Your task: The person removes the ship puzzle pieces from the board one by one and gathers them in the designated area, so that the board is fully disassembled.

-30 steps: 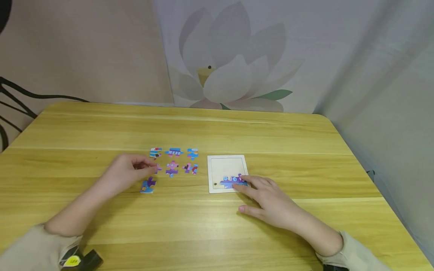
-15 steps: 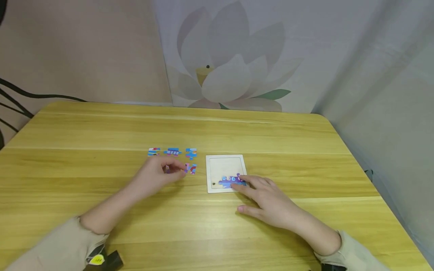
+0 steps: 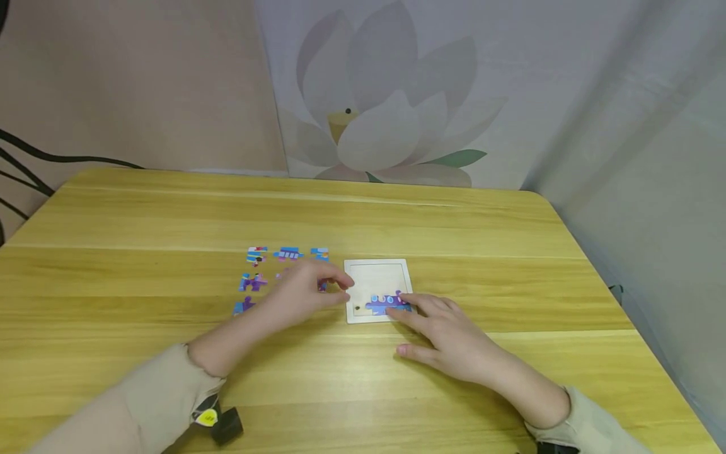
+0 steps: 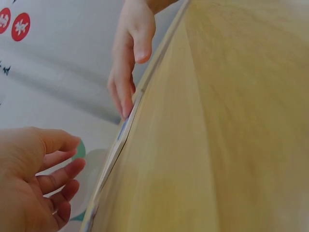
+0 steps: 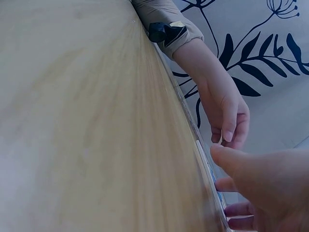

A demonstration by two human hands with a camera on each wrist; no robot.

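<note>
A white square puzzle tray [image 3: 377, 271] lies on the wooden table [image 3: 363, 214], with joined purple pieces [image 3: 381, 304] along its near edge. My right hand [image 3: 437, 328] lies flat beside the tray, its straight fingers touching those purple pieces. My left hand [image 3: 309, 290] hovers at the tray's left edge with loosely curled fingers; the left wrist view shows nothing between its fingers [image 4: 58, 176]. It partly covers two of the several loose coloured pieces [image 3: 256, 255] laid out left of the tray. The right wrist view shows the left hand [image 5: 224, 108] just above the tray edge [image 5: 206, 164].
A flower-printed cloth [image 3: 380, 113] hangs behind the table. Black cables [image 3: 34, 170] run at the far left. The table's right edge [image 3: 618, 296] drops off beside a grey cloth. Bare wood lies in front of and behind the puzzle.
My left hand has moved right, from the leftmost loose pieces across the group to the tray's left edge. The right hand has stayed on the purple pieces.
</note>
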